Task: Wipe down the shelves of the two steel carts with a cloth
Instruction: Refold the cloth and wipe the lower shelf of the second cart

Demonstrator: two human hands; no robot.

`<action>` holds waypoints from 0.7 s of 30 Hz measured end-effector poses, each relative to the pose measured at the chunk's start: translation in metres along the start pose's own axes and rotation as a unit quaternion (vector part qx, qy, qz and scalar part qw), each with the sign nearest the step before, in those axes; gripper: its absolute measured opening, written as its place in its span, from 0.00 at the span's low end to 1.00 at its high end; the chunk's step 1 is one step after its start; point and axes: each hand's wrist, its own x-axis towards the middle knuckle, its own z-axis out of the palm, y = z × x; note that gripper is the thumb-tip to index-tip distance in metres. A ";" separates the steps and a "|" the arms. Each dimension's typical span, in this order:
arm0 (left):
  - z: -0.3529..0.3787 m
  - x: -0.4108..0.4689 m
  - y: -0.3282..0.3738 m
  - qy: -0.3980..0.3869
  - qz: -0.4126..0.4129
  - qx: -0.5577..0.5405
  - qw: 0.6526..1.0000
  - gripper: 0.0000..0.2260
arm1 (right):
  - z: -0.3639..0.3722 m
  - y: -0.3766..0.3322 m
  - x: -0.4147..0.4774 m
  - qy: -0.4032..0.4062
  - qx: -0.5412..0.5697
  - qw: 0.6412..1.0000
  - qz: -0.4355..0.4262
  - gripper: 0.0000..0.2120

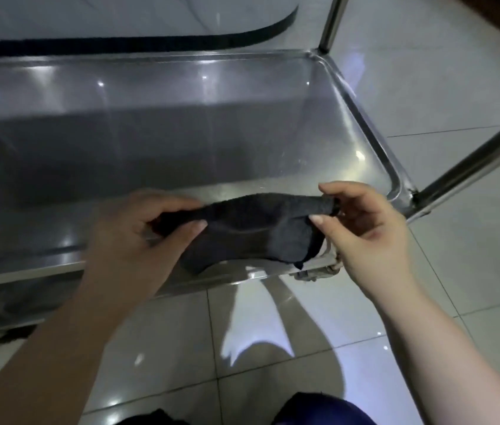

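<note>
A: Where is the cloth [251, 231]?

B: Just below centre, over the near rim of the steel shelf [181, 118]. Dark grey, fuzzy nap, ragged lower edge, stretched into a sagging band between both hands.

A: And the grips?

B: The left hand [138, 237], on the cloth's 9 o'clock side, has thumb and curled fingers clamped on a bunched end. The right hand [362, 231], on the 3 o'clock side, pinches a rolled corner between thumb and forefinger, with the other fingers loosely bent.

A: What is the shelf like?

B: A shallow tray with rounded corners and a raised lip, polished and mirror-like, with faint streaks and light spots.

A: And the frame?

B: Round steel tubes: one post [333, 23] at 1 o'clock, and a second post [472, 167] at 3 o'clock.

A: The surroundings?

B: A glossy pale tiled floor [426, 87], with a black curved strip [150, 44] at 11 o'clock.
</note>
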 end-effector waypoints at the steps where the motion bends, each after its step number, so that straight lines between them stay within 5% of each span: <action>1: 0.000 0.008 0.010 -0.003 -0.007 -0.001 1.000 0.11 | -0.003 -0.009 0.005 0.008 -0.005 1.000 0.015 0.16; 11: -0.035 0.046 0.117 -0.061 -0.199 0.010 0.978 0.16 | -0.036 -0.138 0.017 0.043 -0.081 0.985 0.148 0.20; 21: -0.079 0.081 0.334 -0.145 -0.105 -0.034 0.983 0.16 | -0.161 -0.333 -0.001 0.139 -0.035 0.964 0.224 0.20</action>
